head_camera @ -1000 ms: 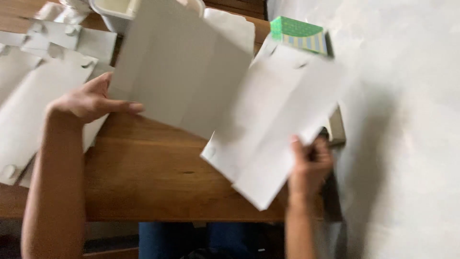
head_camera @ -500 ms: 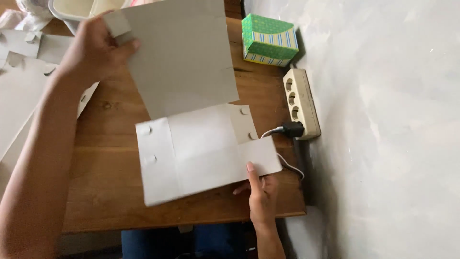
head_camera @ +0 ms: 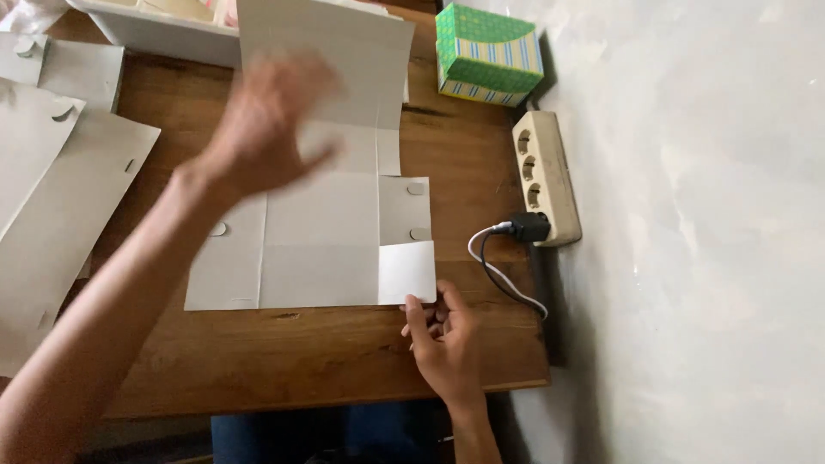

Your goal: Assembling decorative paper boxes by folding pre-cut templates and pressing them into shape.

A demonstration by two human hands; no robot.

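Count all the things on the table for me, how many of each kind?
Flat white box cardboard sheets: 3, counting two at the left
Green striped box: 1
Power strip: 1
Black plug: 1
White tray: 1
Total: 7

We counted one flat white box blank (head_camera: 318, 249), one green striped box (head_camera: 487, 53), one power strip (head_camera: 543, 176), two hands.

free: bare table (head_camera: 284, 361) along the near edge, below the sheet (head_camera: 318, 249) | right: power strip (head_camera: 543, 176) and cable (head_camera: 498, 266) line the edge by the wall (head_camera: 687, 215) | far: green box (head_camera: 488, 53), white tray (head_camera: 163, 34) | left: stacked sheets (head_camera: 60, 189) cover the wood
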